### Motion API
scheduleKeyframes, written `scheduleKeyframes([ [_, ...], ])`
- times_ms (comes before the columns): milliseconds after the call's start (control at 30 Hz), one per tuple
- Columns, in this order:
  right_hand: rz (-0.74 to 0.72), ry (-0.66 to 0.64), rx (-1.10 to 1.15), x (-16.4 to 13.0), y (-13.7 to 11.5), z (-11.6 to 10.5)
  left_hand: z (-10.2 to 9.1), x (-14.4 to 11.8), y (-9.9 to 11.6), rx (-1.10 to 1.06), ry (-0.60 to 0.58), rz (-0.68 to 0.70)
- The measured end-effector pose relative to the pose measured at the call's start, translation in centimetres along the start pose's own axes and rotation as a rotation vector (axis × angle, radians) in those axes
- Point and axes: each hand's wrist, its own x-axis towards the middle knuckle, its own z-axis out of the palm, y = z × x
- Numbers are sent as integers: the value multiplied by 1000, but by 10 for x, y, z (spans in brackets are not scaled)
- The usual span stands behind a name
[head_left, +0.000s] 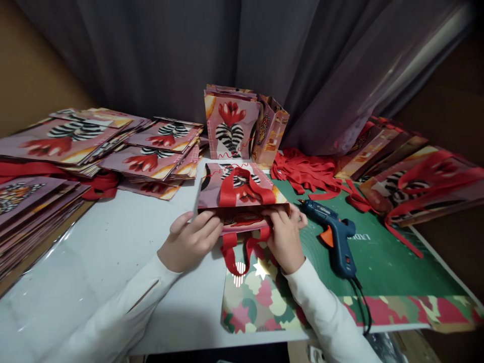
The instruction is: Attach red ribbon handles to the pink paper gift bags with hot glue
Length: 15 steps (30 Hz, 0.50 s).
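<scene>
Between my hands is a paper gift bag (212, 189), printed with a red flower and black-and-white stripes. It lies on its back with its mouth toward me. One red ribbon handle (228, 194) rests over the upper panel, and another red handle (229, 254) hangs down from the near edge. My left hand (194, 239) grips the left side of the mouth, fingers curled over the rim. At the right side, my right hand (285, 234) is closed round the edge, its fingertips partly inside. A blue glue gun (338, 232) with an orange trigger lies right of my right hand.
Flat bag stacks (68, 138) cover the left of the white table (102, 262). Upright bags (232, 123) stand at the back by the dark curtain (181, 60). A red ribbon heap (302, 169) and handled bags (427, 184) occupy the right. A green board (412, 262) lies beneath the glue gun.
</scene>
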Motion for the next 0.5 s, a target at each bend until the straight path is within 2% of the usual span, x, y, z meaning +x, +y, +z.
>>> scheduleKeyframes([
  [133, 5, 0, -14, 0, -2, -2, -1, 2, 1, 21, 5, 26],
  [333, 12, 36, -293, -2, -6, -3, -1, 2, 6, 2, -3, -23],
  [500, -2, 6, -263, -3, 0, 0, -2, 6, 9, 49, 17, -27],
])
